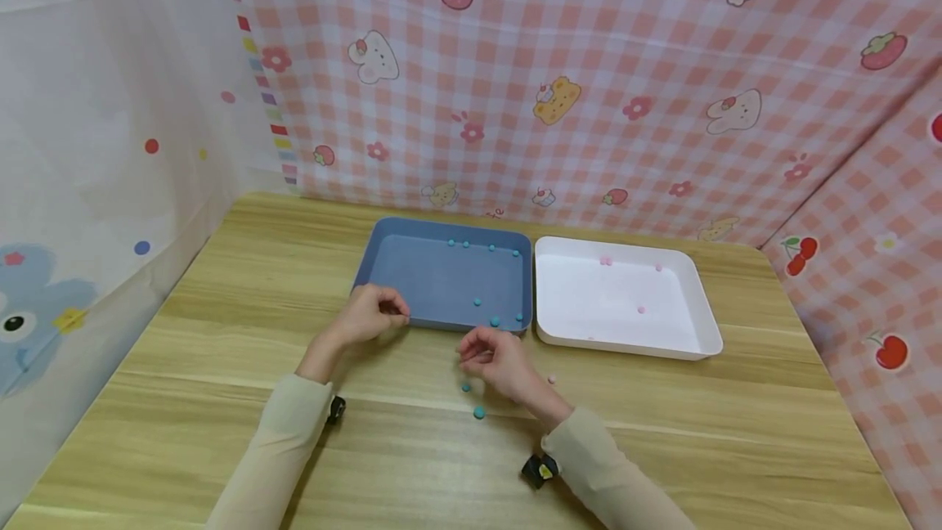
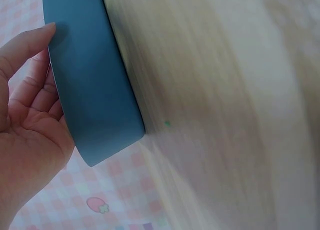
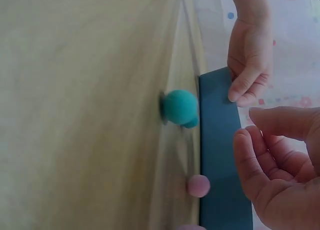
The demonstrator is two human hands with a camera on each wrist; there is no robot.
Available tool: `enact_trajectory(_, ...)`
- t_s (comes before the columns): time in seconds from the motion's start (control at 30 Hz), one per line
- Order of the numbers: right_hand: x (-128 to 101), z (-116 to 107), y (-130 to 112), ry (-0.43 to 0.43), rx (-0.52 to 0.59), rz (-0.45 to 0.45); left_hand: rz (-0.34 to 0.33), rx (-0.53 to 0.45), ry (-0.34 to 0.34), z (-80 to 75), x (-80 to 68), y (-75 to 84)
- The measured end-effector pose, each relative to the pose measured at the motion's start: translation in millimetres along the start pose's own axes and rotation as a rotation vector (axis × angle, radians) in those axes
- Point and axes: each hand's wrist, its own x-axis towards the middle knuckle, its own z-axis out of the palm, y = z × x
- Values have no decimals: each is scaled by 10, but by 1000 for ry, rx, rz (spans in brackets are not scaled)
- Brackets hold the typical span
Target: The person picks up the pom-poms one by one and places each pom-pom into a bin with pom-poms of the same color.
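Your left hand (image 1: 370, 315) rests at the near left corner of the shallow blue plastic tray (image 1: 441, 280) in the head view, fingers loosely curled, while your right hand (image 1: 495, 357) hovers just in front of the tray, half open and holding nothing I can see. Two small teal balls (image 1: 479, 412) lie on the wooden table (image 1: 221, 399) under your right wrist. A white plastic tray (image 1: 625, 305) sits beyond your right hand.

From the left wrist, your left fingertips (image 2: 47, 29) touch the blue tray's wall.

From the right wrist, your right fingers (image 3: 260, 160) are relaxed and empty; a teal ball and a small pink ball (image 3: 198, 185) lie beside the tray.
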Motion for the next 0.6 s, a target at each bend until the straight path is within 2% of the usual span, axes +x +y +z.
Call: enact_trajectory(0.6, -41, 88, 91, -168, -15, 35, -11, 9, -8, 6, -4, 1)
